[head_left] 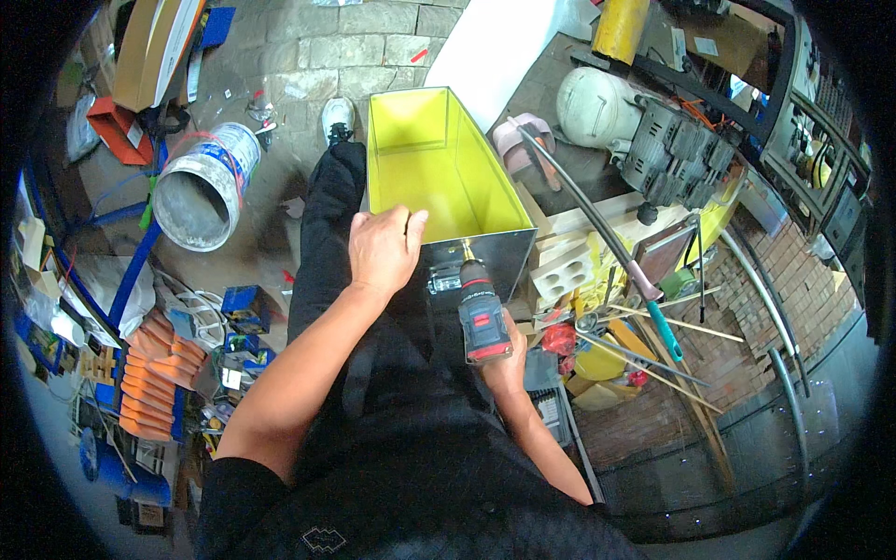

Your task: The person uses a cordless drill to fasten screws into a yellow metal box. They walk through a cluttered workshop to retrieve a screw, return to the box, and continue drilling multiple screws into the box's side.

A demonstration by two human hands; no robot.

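An open box (448, 191), yellow inside and dark outside, stands in front of my body. My left hand (383, 247) is closed over its near left rim, the thumb along the edge. In my right hand (506, 359) is a cordless drill (482, 322) with a red and black body, gripped by its handle, which is mostly hidden below. The drill's brass-coloured bit points at the box's near dark wall, close under the rim; whether the tip has entered the wall I cannot tell. A small metal latch (445, 283) is on that wall, left of the drill.
An empty-looking grey bucket (196, 201) lies tilted at left, near orange parts bins (154, 383). At right are an air compressor (597, 107), a long rod with a teal handle (667, 331) and wooden sticks. My shoe (338, 119) is left of the box.
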